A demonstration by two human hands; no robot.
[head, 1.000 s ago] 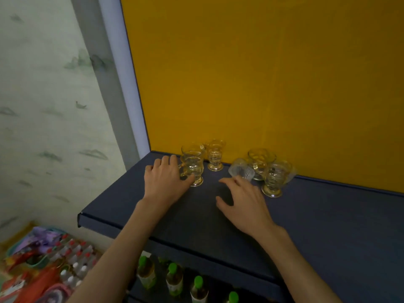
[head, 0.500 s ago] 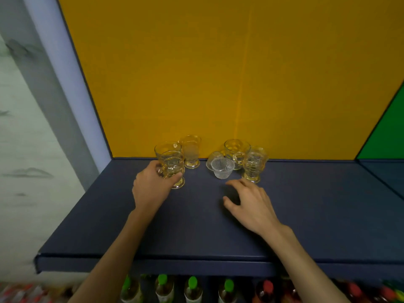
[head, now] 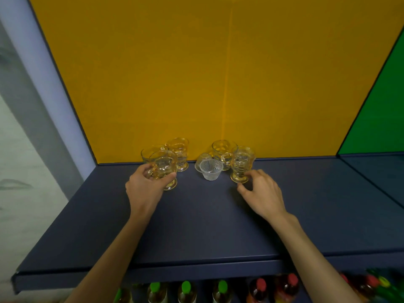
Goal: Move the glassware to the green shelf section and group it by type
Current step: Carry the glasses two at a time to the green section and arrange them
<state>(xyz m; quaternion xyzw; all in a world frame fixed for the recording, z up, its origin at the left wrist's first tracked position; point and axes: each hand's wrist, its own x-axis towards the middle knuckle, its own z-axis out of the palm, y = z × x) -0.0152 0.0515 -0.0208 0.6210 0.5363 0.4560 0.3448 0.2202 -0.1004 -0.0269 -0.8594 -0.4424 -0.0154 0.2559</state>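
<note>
While grasped at the handle side by the left hand [head: 146,186], front-left amber mug [head: 162,167] upright on the blue shelf [head: 196,226], base near the thumb. Right hand [head: 261,194] released, fingers spread, fingertips touching the foot of the front-right amber mug [head: 241,164]. Clear ribbed cup [head: 211,169] between the two hands, apart from both. Green section [head: 380,110] at far right; bare shelf surface between it and the glassware.

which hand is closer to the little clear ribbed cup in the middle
Left, narrowly. The left hand grips a footed amber glass to the left of the clear ribbed cup. The right hand reaches for another footed glass on the cup's right, slightly farther away.
</note>
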